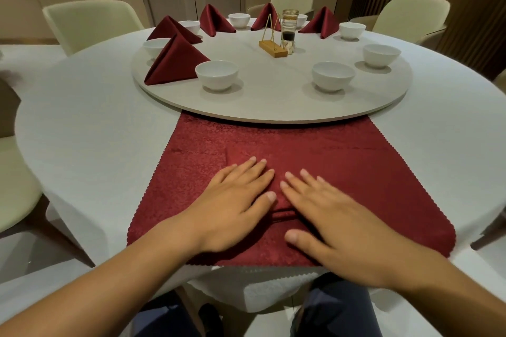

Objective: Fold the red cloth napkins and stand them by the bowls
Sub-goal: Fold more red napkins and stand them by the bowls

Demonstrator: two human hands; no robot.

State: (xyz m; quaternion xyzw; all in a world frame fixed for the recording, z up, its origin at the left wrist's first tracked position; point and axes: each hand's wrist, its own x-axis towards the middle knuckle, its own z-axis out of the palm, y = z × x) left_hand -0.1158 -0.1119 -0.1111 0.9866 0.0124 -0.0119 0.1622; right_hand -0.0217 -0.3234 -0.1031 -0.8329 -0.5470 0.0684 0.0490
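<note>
Under both palms at the near table edge, the napkin (pixel 287 159) lies flat on the runner (pixel 178 172), seemingly long left-to-right; your left hand (pixel 235 200) and right hand (pixel 336 221) press it with fingers straight, equally near, the bowls (pixel 332 75) well beyond.

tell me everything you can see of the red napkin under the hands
The red napkin lies flat on the matching red runner at the near edge of the table, so its outline is faint. It looks like cloth folded into layers. The left hand and right hand press it with straight fingers; stacked fold edges show between them.
</note>
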